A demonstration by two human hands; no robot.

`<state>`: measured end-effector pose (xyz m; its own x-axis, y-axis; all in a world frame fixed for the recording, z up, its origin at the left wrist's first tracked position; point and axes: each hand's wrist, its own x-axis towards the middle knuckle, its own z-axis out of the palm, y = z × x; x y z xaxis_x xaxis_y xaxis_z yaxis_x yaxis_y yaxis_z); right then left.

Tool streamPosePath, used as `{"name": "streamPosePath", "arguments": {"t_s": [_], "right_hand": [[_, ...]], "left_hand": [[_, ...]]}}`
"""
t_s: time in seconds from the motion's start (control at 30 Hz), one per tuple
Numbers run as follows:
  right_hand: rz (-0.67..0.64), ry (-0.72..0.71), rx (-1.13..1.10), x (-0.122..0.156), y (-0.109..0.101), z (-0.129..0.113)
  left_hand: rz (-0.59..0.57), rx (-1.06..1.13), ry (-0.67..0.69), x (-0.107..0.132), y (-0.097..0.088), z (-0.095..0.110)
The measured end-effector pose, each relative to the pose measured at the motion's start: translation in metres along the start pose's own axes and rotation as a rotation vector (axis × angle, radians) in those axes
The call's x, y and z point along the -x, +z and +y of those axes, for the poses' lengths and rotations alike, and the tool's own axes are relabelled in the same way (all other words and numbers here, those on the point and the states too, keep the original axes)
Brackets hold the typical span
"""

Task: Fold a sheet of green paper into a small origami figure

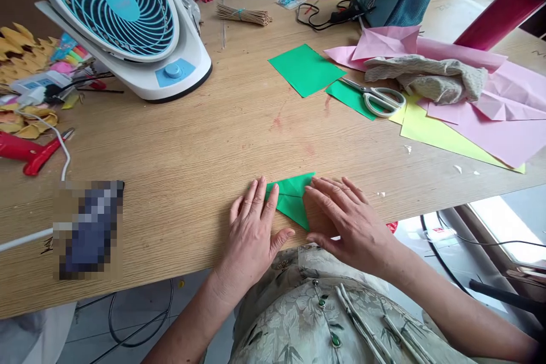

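A folded piece of green paper (293,196) lies flat near the table's front edge, with a crease running across it. My left hand (253,226) rests on its left end, fingers stretched out and lying flat, thumb pointing right. At the paper's right side is my right hand (347,219), its fingers extended and the fingertips at the paper's edge. Part of the paper is hidden under the left fingers. Neither hand is closed round anything.
A fan (123,5) stands at the back left. Scissors (377,98) lie on green sheets (305,70) at the right, beside pink paper (507,136) and a grey cloth (430,77). A bundle of sticks (243,14) lies at the back; red-handled pliers (40,156) lie left.
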<state>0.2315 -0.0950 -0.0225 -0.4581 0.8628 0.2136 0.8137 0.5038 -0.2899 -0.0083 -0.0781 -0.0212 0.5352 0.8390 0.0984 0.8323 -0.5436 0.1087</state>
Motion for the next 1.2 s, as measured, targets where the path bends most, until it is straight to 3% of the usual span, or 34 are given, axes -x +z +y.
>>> {"name": "streamPosePath", "arguments": {"t_s": [0.17, 0.4, 0.57, 0.7, 0.83, 0.93, 1.0, 1.1, 1.2], "right_hand": [[0.043, 0.006, -0.044, -0.014, 0.004, -0.008], [0.182, 0.011, -0.150, -0.026, 0.008, -0.002], [0.277, 0.079, -0.242, -0.029, 0.009, -0.003], [0.213, 0.099, -0.282, -0.029, 0.005, -0.006], [0.196, 0.107, -0.306, -0.038, -0.001, -0.008], [0.207, 0.116, -0.323, -0.047, -0.002, -0.006], [0.212, 0.141, -0.330, -0.052, 0.000, -0.004], [0.272, 0.159, -0.374, -0.055, 0.004, 0.000], [0.363, 0.181, -0.456, -0.053, 0.009, 0.003]], "left_hand": [[0.031, 0.006, -0.078, -0.001, 0.001, -0.001], [0.114, 0.130, -0.100, -0.016, -0.005, -0.023], [0.174, 0.225, -0.031, -0.026, -0.018, -0.028], [0.302, 0.333, -0.029, -0.032, -0.040, -0.027], [0.204, 0.271, 0.129, -0.050, -0.060, -0.021], [0.161, 0.235, 0.211, -0.065, -0.063, -0.014], [0.177, 0.317, 0.175, -0.069, -0.059, -0.009], [0.215, 0.479, 0.011, -0.064, -0.046, -0.005], [0.132, 0.617, -0.143, -0.053, -0.031, -0.005]]}}
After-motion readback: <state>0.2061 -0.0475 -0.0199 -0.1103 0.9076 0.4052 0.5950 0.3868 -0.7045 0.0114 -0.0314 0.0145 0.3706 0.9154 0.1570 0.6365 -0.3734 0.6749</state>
